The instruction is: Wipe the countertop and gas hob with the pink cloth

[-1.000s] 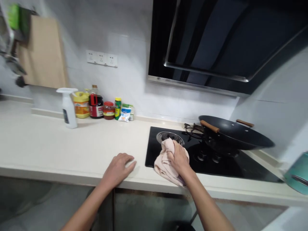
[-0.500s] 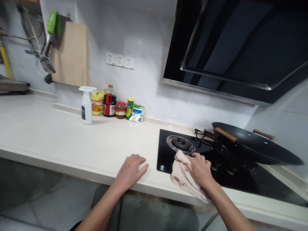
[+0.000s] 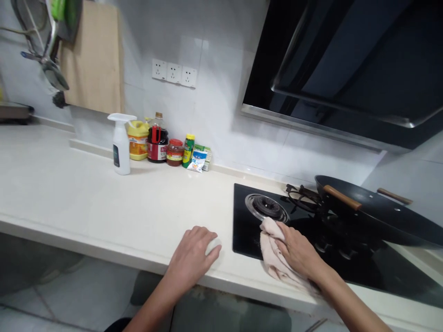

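Observation:
A pinkish-beige cloth (image 3: 277, 260) lies bunched over the front of the black glass gas stove (image 3: 247, 230) and hangs toward the counter edge. My right hand (image 3: 298, 251) presses on it, fingers and thumb closed round its folds. Just behind the cloth is the bare left burner (image 3: 267, 207). My left hand (image 3: 194, 253) rests at the front of the pale counter (image 3: 148, 216), left of the stove. Its fingers are bent, the thumb stands apart, and it holds nothing.
A black wok (image 3: 374, 210) with wooden handles sits on the stove's right side, beneath the dark range hood (image 3: 339, 69). Along the wall stand a white spray bottle (image 3: 121, 145), a yellow jug (image 3: 138, 143), a dark sauce bottle (image 3: 158, 145), a red-lidded jar (image 3: 175, 153) and packets (image 3: 198, 161).
My right hand has shifted slightly right with the cloth, and its fingers now curl over the cloth more. My left hand keeps its place on the counter. The view has moved a little.

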`<action>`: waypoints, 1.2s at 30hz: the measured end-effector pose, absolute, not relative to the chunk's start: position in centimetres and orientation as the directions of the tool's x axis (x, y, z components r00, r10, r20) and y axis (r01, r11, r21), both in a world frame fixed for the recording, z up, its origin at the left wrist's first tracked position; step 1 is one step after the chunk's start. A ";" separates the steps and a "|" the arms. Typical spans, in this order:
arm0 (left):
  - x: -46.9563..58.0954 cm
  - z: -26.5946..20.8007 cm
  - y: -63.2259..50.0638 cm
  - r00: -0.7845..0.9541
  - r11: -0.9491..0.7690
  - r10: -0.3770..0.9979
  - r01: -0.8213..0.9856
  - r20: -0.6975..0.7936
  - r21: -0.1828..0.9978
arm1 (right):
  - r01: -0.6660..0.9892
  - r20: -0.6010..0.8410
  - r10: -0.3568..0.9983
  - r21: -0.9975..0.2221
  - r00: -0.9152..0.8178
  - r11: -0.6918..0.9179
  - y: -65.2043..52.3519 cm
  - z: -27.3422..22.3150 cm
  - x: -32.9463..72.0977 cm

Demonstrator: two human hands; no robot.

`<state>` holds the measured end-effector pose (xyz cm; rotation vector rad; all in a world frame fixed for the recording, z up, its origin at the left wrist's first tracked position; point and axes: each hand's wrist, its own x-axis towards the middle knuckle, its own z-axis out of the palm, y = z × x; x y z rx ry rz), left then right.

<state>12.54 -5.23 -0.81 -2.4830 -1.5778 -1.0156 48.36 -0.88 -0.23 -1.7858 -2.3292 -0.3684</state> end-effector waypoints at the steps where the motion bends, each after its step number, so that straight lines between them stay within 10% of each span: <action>1: 12.6 -0.8 -5.3 0.276 -0.490 0.795 0.817 0.541 0.303 | 0.956 0.307 0.905 0.070 -0.294 0.287 -0.5 -0.2 47.4; 10: 12.9 -0.4 -5.7 0.292 -0.545 0.766 0.767 0.572 0.339 | 0.843 0.267 0.801 0.120 -0.536 0.524 7.5 0.6 38.5; 18: 7.1 -2.0 -5.3 0.361 -0.709 0.570 0.671 0.738 0.220 | 0.916 0.220 0.894 0.194 -0.390 0.352 20.5 1.0 33.3; 26: -7.2 -2.6 -2.2 0.151 -0.295 0.661 0.953 0.735 0.070 | 0.953 0.258 0.919 0.136 -0.297 0.270 30.6 0.3 28.1; 36: -6.2 -1.3 -3.6 0.046 -0.397 0.612 0.882 0.790 0.256 | 0.999 0.297 0.954 0.028 -0.028 0.021 34.7 0.1 22.2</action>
